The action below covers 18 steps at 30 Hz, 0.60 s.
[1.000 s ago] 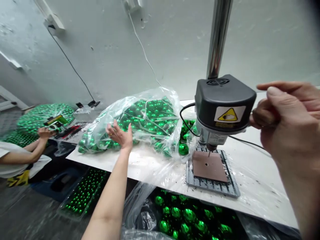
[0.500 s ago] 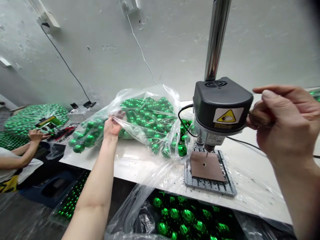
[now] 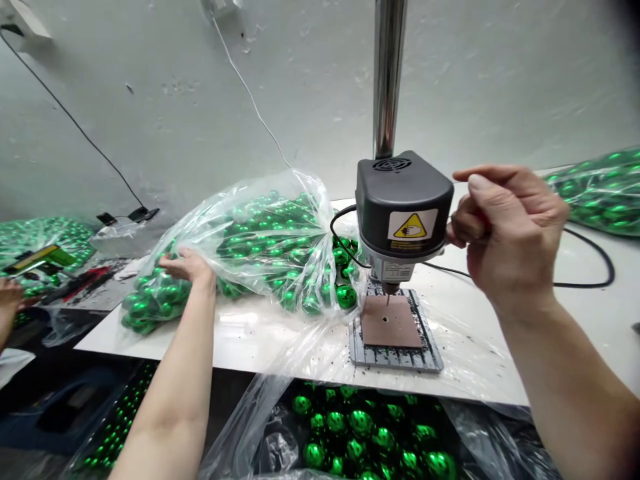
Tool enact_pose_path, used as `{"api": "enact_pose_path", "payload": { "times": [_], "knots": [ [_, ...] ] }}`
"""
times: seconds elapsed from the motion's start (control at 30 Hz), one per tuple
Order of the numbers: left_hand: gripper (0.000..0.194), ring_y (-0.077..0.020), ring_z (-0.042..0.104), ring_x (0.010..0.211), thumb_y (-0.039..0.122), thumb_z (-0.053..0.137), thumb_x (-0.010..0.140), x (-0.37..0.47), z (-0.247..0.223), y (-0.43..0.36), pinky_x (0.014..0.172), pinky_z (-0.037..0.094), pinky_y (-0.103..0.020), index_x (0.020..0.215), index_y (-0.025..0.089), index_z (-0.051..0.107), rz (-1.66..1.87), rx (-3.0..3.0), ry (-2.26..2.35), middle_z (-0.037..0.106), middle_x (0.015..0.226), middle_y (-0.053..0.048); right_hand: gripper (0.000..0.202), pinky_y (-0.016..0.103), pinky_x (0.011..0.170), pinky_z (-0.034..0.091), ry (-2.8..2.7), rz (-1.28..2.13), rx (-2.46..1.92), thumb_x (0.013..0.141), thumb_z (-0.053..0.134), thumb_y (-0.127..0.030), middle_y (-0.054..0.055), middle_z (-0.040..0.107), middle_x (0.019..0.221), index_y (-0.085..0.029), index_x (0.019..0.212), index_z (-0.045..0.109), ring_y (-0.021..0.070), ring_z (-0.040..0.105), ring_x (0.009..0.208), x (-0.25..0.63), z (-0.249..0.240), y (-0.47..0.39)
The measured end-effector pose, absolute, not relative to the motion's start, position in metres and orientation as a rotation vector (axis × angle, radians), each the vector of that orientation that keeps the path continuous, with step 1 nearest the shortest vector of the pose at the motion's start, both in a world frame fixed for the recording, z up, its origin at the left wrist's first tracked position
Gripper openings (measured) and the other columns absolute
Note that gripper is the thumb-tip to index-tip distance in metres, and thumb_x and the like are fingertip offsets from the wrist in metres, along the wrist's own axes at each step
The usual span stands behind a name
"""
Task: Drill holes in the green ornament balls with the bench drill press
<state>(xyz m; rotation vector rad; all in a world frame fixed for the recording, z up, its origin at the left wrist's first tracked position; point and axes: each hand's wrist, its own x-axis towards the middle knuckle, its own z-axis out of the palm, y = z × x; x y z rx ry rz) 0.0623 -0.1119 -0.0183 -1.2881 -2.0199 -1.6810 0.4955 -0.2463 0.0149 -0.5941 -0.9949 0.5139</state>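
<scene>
A clear plastic bag (image 3: 270, 230) full of shiny green balls lies on the white table. At its left end is my left hand (image 3: 187, 263), fingers apart, touching the film over several balls. My right hand (image 3: 510, 227) is raised beside the black housing of a small drill press (image 3: 403, 193), its fingers curled at the machine's right side; what they hold there is hidden. Below the drill bit, a brown square plate (image 3: 391, 321) with a small hole rests on the grooved grey base (image 3: 433, 357).
More green balls (image 3: 360, 423) fill a plastic-lined container below the table edge. Another bag of balls (image 3: 605, 190) lies at the right, near a black cable (image 3: 607, 267). At the far left are a person's hand (image 3: 10, 297) and a green-and-black device (image 3: 43, 260).
The view has shifted right. My left hand has moved left along the bag, from its middle toward its left end. My right hand stays by the drill press.
</scene>
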Motion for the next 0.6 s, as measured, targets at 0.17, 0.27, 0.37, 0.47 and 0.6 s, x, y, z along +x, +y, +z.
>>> {"api": "enact_pose_path", "payload": {
  "times": [0.17, 0.27, 0.37, 0.47, 0.6],
  "knots": [
    [0.08, -0.0441, 0.022, 0.15, 0.057, 0.069, 0.087, 0.131, -0.046, -0.161, 0.122, 0.021, -0.061, 0.145, 0.009, 0.043, -1.03, -1.494, -1.893, 0.03, 0.158, -0.026, 0.007, 0.024, 0.034, 0.027, -0.992, 0.521, -0.576, 0.082, 0.07, -0.023, -0.008, 0.042, 0.046, -0.021, 0.086, 0.076, 0.0065, 0.031, 0.038, 0.495, 0.015, -0.247],
    [0.078, -0.045, 0.04, 0.14, 0.067, 0.063, 0.087, 0.172, -0.074, -0.181, 0.111, 0.037, -0.059, 0.144, 0.017, 0.048, -0.489, -1.963, -1.883, 0.047, 0.148, -0.023, 0.007, 0.023, 0.034, 0.027, -0.987, 0.531, -0.572, 0.083, 0.069, -0.022, -0.008, 0.042, 0.046, -0.021, 0.085, 0.076, 0.0061, 0.031, 0.038, 0.495, 0.015, -0.246],
    [0.057, -0.0385, 0.06, 0.119, 0.052, 0.063, 0.091, 0.187, -0.099, -0.18, 0.097, 0.048, -0.047, 0.136, 0.018, 0.055, -0.072, -2.179, -1.942, 0.064, 0.126, -0.02, 0.007, 0.023, 0.034, 0.027, -0.979, 0.537, -0.575, 0.083, 0.069, -0.021, -0.008, 0.041, 0.047, -0.02, 0.085, 0.076, 0.006, 0.031, 0.039, 0.494, 0.014, -0.246],
    [0.025, -0.029, 0.067, 0.106, 0.021, 0.051, 0.096, 0.177, -0.104, -0.162, 0.087, 0.049, -0.036, 0.118, 0.019, 0.062, 0.042, -2.226, -2.004, 0.07, 0.112, -0.013, 0.007, 0.023, 0.033, 0.026, -0.976, 0.541, -0.576, 0.083, 0.069, -0.021, -0.008, 0.041, 0.047, -0.02, 0.085, 0.076, 0.006, 0.03, 0.039, 0.495, 0.014, -0.246],
    [0.032, -0.031, 0.065, 0.111, 0.01, 0.037, 0.096, 0.146, -0.094, -0.136, 0.092, 0.048, -0.039, 0.115, 0.016, 0.062, -0.172, -2.014, -1.941, 0.068, 0.114, -0.017, 0.007, 0.022, 0.033, 0.027, -0.982, 0.538, -0.573, 0.084, 0.069, -0.02, -0.007, 0.042, 0.048, -0.021, 0.085, 0.076, 0.0059, 0.031, 0.039, 0.495, 0.014, -0.246]
  ]
}}
